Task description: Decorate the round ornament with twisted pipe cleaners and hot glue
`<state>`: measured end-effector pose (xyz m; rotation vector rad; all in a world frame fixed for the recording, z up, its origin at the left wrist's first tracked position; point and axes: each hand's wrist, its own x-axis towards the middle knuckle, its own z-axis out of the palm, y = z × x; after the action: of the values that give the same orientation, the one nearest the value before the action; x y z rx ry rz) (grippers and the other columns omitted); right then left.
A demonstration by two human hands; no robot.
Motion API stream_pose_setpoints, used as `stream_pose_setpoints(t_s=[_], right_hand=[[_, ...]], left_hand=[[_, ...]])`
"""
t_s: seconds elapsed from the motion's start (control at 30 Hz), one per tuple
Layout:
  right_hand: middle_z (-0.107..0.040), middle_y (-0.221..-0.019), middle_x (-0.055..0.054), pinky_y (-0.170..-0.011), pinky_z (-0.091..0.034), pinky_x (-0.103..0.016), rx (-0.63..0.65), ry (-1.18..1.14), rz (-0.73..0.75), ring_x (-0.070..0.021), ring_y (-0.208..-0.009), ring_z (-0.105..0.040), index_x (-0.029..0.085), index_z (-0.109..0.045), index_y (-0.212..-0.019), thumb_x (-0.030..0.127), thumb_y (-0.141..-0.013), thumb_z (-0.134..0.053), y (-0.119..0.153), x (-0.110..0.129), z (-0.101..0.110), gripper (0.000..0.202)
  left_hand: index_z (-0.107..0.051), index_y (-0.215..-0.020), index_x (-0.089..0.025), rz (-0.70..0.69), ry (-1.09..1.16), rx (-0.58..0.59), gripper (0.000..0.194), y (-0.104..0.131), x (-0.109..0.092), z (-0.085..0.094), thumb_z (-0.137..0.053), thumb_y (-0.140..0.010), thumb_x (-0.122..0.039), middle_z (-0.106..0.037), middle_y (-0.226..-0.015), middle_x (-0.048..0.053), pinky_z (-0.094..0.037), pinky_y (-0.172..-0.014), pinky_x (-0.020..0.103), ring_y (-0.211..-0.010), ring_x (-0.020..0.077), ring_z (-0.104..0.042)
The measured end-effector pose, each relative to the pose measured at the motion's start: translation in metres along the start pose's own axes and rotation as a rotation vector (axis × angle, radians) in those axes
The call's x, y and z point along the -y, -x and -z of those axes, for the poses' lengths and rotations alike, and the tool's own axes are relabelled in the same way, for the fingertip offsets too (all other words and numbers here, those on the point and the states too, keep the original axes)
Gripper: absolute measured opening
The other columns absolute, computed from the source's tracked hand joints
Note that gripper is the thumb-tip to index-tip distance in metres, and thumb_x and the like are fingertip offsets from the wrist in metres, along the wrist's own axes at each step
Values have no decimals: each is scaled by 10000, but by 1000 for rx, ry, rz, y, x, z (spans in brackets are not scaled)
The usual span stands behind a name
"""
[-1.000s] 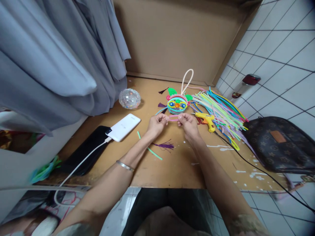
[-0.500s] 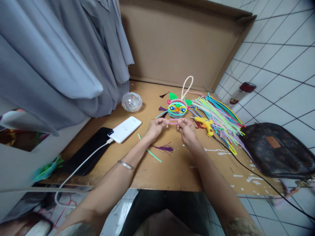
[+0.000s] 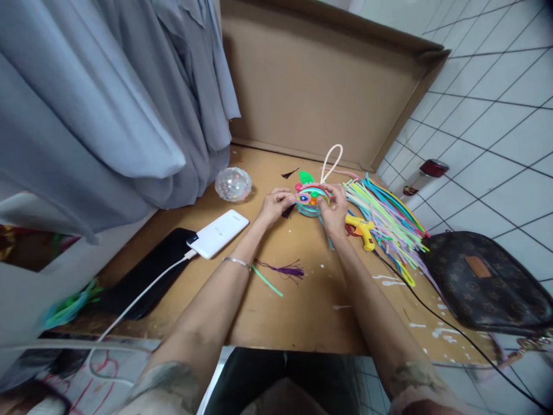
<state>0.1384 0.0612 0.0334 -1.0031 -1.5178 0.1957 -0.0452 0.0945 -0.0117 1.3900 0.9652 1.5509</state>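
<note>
A round, colorful ornament [image 3: 311,211] with green leaf shapes, a face pattern and a cream loop [image 3: 332,164] sits at the middle of the table. My left hand [image 3: 275,206] pinches a pink loop [image 3: 302,197] against the ornament's left eye. My right hand [image 3: 333,207] wraps round the ornament's right side, its thumb on the front, hiding that eye. Close to my right hand lies a yellow glue gun [image 3: 363,229]. A purple tassel [image 3: 290,270] and a green strip [image 3: 266,281] rest nearer the front edge.
Many colored strips [image 3: 384,210] are spread at the right beside a dark patterned bag [image 3: 496,288]. A clear ball [image 3: 233,184], a white phone [image 3: 220,233] on a cable and a black object [image 3: 151,271] lie left. Cardboard [image 3: 319,80] stands behind; grey cloth [image 3: 129,104] hangs left.
The pink loop has gone from between both hands to the ornament's face, still in my left hand. My right hand has let go of the loop and taken hold of the ornament.
</note>
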Motion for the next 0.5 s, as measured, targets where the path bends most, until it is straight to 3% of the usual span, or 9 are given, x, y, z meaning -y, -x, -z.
stream_pose_setpoints(t_s=[0.17,0.3,0.5], right_hand=[[-599,-1106,-58,-1046,-491,-437,22,124,129,-239,-1114,-584,271,-717,-1067,168,-775,-575,6,-17,-12,340],[-555,-1174,-75,-1061,-485,-468,63,257,113,-268,-1184,-555,271,-710,-1077,201,-806,-587,14,-26,-15,306],[-535,-1188,-105,-1076,-457,-493,68,238,130,-294,-1217,-534,237,-716,-1076,245,-842,-563,17,-33,-13,280]], left_hand=[[-806,-742,-189,13,42,26,312,-5,12,1,-857,-681,-491,-701,-1103,121,-471,-1080,423,-1124,257,-642],[-795,-723,-183,29,59,30,308,-6,13,1,-877,-664,-473,-716,-1058,123,-489,-1043,402,-1110,255,-656],[-776,-703,-181,60,42,28,271,-7,16,-5,-867,-666,-434,-737,-1007,96,-495,-1017,379,-1045,229,-676]])
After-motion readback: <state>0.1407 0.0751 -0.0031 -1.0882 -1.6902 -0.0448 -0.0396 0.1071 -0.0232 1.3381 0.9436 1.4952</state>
